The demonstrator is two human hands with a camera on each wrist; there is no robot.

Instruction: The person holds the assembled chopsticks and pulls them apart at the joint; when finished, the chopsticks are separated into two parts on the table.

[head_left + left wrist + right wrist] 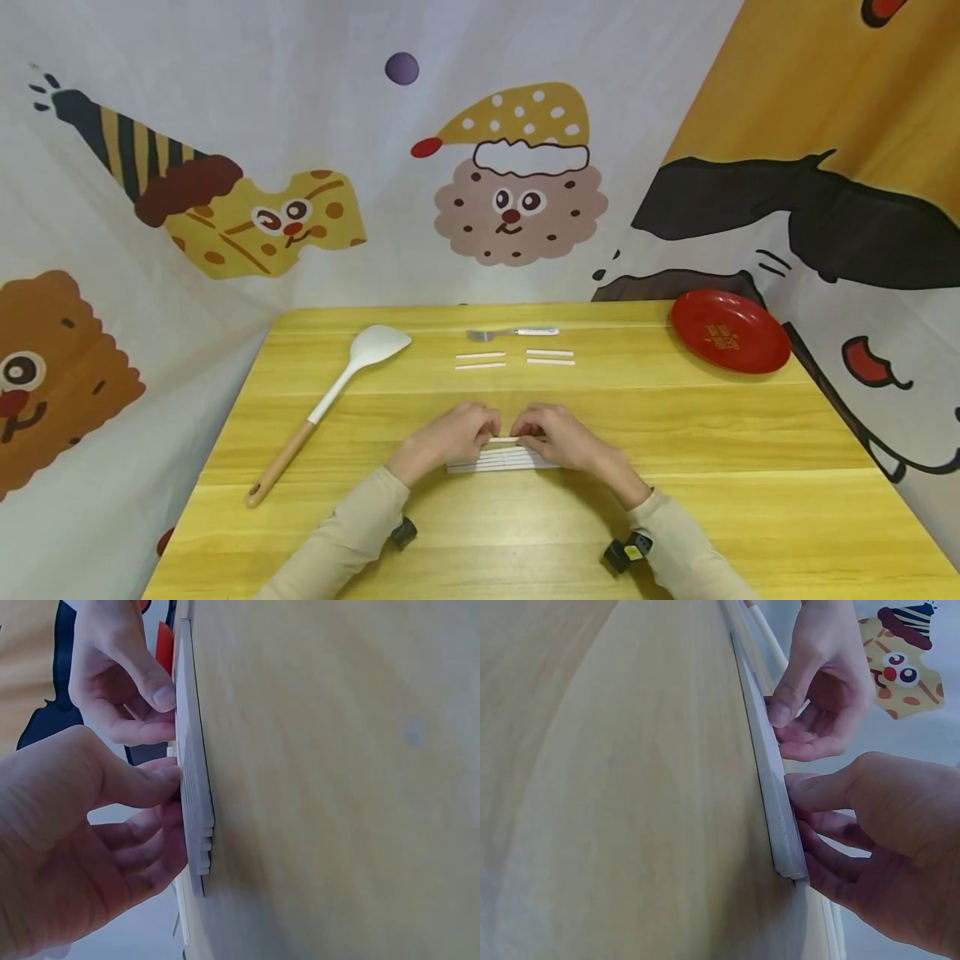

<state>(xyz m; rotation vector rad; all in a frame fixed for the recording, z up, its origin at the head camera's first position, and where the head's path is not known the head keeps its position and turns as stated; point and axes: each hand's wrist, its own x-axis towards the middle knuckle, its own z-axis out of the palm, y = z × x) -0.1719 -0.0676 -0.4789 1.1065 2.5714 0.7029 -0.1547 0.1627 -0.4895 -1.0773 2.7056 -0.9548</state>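
Observation:
Several thin white sticks [504,459] lie side by side in a flat row near the table's middle. At the row's far edge, one short white stick [503,440] spans the gap between the hands. The left hand [459,433] pinches its left end between thumb and fingers, and the right hand [562,437] pinches its right end. In the left wrist view the left hand [97,832] has its fingers against the far side of the row [196,772]. The right wrist view has the right hand [885,832] beside the row's edge [769,772]; fingertips are partly hidden.
Behind the hands lie two pairs of short white sticks [481,366] [551,362] and a fork [537,332]. A white spatula with a wooden handle [330,398] lies at the left. A red plate [757,337] stands at the back right, before a printed cloth [337,50].

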